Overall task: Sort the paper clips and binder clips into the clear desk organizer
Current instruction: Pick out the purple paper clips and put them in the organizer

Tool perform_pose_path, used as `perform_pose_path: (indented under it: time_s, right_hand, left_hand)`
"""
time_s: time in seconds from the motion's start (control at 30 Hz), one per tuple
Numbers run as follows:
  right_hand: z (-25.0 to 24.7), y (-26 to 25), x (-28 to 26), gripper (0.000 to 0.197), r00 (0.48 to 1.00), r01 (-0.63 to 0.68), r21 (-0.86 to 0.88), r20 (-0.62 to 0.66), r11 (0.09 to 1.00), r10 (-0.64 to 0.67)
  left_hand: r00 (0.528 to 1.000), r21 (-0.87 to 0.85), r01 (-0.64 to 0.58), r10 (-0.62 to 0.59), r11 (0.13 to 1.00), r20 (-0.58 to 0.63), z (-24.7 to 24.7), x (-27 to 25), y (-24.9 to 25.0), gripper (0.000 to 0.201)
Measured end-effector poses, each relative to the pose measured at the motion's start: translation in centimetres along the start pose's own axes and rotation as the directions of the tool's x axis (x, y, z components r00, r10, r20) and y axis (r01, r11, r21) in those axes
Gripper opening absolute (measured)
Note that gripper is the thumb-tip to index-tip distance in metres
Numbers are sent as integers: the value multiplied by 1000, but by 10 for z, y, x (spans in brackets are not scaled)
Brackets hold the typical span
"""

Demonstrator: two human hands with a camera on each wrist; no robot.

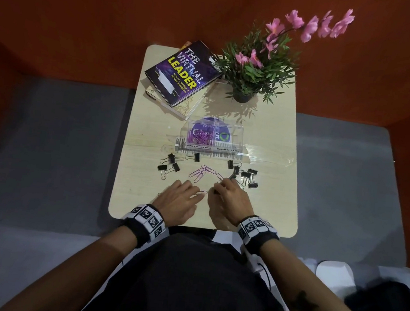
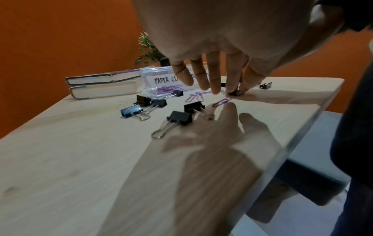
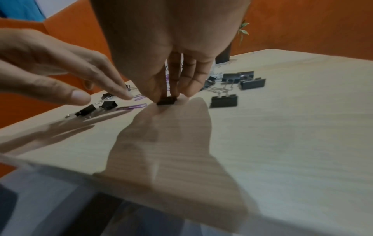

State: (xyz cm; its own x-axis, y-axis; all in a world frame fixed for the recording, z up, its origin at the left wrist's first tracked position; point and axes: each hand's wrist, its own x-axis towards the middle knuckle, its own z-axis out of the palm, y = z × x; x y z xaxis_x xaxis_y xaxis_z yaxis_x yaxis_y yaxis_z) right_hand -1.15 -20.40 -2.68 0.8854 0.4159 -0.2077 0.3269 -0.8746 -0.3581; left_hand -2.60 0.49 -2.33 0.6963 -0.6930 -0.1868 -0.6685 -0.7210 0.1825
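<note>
Right hand (image 3: 171, 52): thumb and forefinger are pinching a black binder clip (image 3: 166, 100) sitting on the table (image 1: 264, 206), near its front edge. Left hand (image 1: 179, 200): fingers are lying straight and slightly spread above a purple paper clip (image 1: 201, 193). Clear desk organizer (image 1: 214, 137) is standing behind the loose clips, holding purple paper clips in its left compartment.

An office nook: small desk (image 1: 131, 178) with books (image 1: 181, 74), potted plant (image 1: 252, 69), orange walls.
</note>
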Motion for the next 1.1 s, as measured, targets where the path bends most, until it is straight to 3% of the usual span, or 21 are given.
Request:
perform_pose_path:
  time_s: [0.13, 0.23, 0.33, 0.43, 0.6, 0.8, 0.93, 1.1]
  right_hand:
    - [-4, 15, -11, 12, 999, 47, -29, 0, 998, -47]
    - [-9, 22, -5, 9, 997, -48, 45, -59, 998, 51]
    - [-11, 21, 15, 7, 983, -165, 33, -81, 986, 167]
    - [-12, 15, 37, 8, 979, -201, -21, -44, 979, 200]
    - [-11, 2, 58, 20, 993, -119, -40, -9, 992, 118]
    - [-10, -7, 67, 16, 997, -82, 63, -12, 995, 83]
    - [-16, -7, 83, 18, 997, 58, -18, 59, 998, -56]
    - [-27, -1, 89, 16, 991, 4, 1, 131, 1000, -4]
  left_hand:
    - [998, 28, 56, -56, 998, 13, 3, 6, -6, 37]
    - [993, 22, 121, -120, 992, -11, 0, 13, -9, 35]
    - [955, 5, 297, -297, 955, -9, -7, 24, -10, 33]
    - [911, -21, 410, -408, 912, 58, -9, 38, -10, 42]
    - [876, -70, 482, -477, 873, 74, -8, 54, -6, 28]
    - [844, -190, 535, -525, 823, 105, -6, 54, -11, 9]
    - [834, -196, 551, -537, 811, 124, -11, 55, -13, 13]
    - [814, -221, 580, -563, 784, 140, -11, 55, -13, 15]
